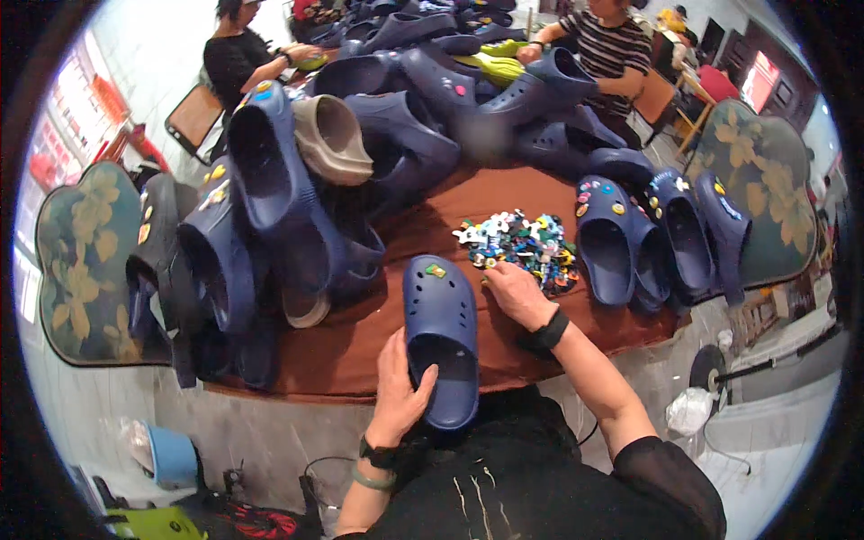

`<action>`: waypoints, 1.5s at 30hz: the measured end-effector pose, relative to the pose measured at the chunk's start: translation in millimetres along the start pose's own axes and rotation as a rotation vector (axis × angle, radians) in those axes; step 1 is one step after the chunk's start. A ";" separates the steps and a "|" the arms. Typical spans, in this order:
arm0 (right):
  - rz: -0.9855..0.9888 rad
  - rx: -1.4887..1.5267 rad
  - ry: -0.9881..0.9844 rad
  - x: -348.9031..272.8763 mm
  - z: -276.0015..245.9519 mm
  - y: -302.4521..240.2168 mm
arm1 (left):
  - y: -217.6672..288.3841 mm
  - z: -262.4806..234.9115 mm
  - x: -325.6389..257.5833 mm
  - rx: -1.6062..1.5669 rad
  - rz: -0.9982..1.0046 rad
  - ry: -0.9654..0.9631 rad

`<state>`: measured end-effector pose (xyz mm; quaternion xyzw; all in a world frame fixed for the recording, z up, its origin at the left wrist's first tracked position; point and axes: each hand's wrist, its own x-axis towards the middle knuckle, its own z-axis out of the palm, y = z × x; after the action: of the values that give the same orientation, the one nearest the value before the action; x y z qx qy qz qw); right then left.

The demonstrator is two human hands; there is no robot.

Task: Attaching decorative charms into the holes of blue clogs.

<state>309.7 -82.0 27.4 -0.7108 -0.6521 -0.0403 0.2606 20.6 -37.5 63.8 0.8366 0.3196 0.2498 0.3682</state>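
Note:
A navy blue clog (440, 310) with round holes lies toe-away at the front of the table, a small green and yellow charm fixed near its toe. My left hand (402, 378) grips it by the heel end, thumb over the opening and fingers along its left side. Just right of the toe, my right hand (517, 292) has its fingertips pressed together at the near edge of a heap of small colourful shoe charms (517, 243). Whatever is between those fingertips is too small to make out.
Navy clogs (265, 166) are piled at the left and back, with a taupe clog (333, 139) among them. Several charm-studded clogs (607, 243) stand at the right on the brown cloth (414, 216). Two people work across the table. A blue bucket (171, 457) is on the floor.

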 end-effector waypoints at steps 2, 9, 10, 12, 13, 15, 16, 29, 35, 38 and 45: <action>0.061 0.096 0.051 0.7 -3.9 -6.2 | -15.0 13.2 -5.5 -0.121 0.027 -0.015; 0.077 0.455 0.196 9.5 -34.9 -69.9 | -10.1 27.5 -11.3 -0.152 -0.002 -0.089; -0.014 0.423 0.157 13.7 -34.2 -77.3 | -9.5 26.5 -9.9 -0.165 0.010 -0.085; -0.176 0.358 0.069 23.0 -33.7 -86.3 | -11.5 28.5 -10.5 -0.179 0.007 -0.071; -0.186 0.360 0.058 28.4 -33.5 -87.5 | -12.4 29.7 -11.2 -0.187 0.012 -0.068; -0.335 0.245 -0.010 40.2 -33.4 -89.3 | -12.9 31.0 -12.4 -0.195 0.012 -0.045; -0.363 0.225 -0.100 44.4 -39.7 -90.2 | -12.8 31.3 -12.9 -0.200 0.020 -0.035; -0.690 -0.308 -0.536 68.5 -67.5 -122.7 | -9.4 34.5 -13.7 -0.134 0.002 0.004; -0.705 -0.218 -0.595 68.9 -73.4 -110.9 | -4.9 32.7 -11.0 -0.064 0.011 0.012; -0.632 -0.060 -0.568 66.0 -73.4 -99.0 | -4.9 33.2 -11.4 -0.079 0.002 0.023; -0.592 -0.302 -0.575 49.5 -66.0 -128.4 | -3.2 30.2 -11.5 -0.065 -0.034 0.018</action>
<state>213.9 -63.3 144.7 -0.5058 -0.8604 -0.0088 -0.0611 31.6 -57.8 40.9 0.8163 0.3286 0.2615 0.3965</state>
